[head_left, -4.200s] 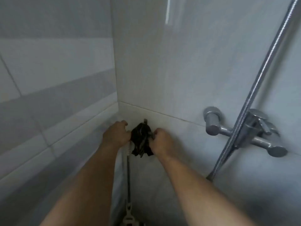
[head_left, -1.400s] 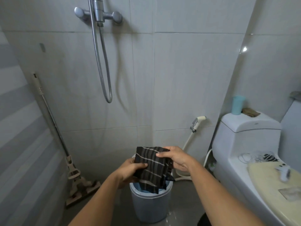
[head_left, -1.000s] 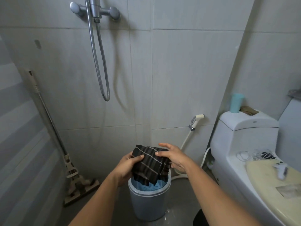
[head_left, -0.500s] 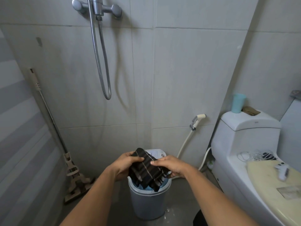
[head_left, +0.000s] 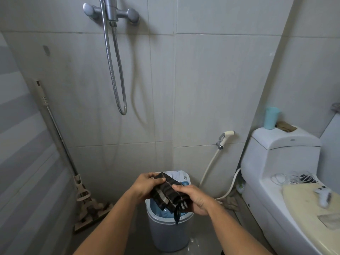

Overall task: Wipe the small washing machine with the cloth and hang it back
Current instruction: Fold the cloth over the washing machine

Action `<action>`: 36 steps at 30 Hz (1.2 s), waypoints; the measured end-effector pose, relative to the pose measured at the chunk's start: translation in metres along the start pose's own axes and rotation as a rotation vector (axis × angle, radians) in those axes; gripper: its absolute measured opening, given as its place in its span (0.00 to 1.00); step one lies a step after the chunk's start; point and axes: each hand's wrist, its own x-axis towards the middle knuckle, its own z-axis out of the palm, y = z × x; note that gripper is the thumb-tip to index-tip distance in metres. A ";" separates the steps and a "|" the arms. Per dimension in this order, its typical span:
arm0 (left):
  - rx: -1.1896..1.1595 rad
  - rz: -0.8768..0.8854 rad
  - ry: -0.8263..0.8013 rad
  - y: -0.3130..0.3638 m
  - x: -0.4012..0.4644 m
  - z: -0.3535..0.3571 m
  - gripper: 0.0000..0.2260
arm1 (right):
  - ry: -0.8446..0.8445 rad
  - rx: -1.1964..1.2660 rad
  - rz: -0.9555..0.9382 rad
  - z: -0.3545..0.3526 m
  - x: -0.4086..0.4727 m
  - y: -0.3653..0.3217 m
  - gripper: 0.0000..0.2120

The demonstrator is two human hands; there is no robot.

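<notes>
Dark striped fabric cloth (head_left: 168, 193) bunched, clasped in our left hand (head_left: 147, 184) and right hand (head_left: 193, 197); small round grey-blue washing machine (head_left: 168, 230) directly beneath grip, right hand nearer.

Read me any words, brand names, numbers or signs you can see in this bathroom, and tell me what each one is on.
Nothing here reads clearly.
Toilet tank: a small dark mark on its front edge, probably a brand, too small to read.
Small washing machine: markings on its white control panel behind the cloth, blurred and partly hidden by the left hand and right hand.
Blue cup: no visible print.
</notes>
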 end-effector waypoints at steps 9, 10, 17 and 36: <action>0.067 -0.081 0.124 0.001 -0.018 0.024 0.14 | 0.295 -0.248 -0.265 0.009 0.015 0.004 0.09; -0.016 -0.089 0.084 0.003 -0.020 0.028 0.12 | 0.276 -0.218 -0.262 0.011 0.017 0.004 0.12; -0.388 -0.069 0.130 -0.001 -0.015 0.035 0.12 | 0.277 0.257 -0.151 0.014 0.034 0.003 0.14; -0.638 0.062 0.112 -0.018 -0.010 0.035 0.16 | 0.335 -0.347 -0.419 0.034 0.038 0.004 0.15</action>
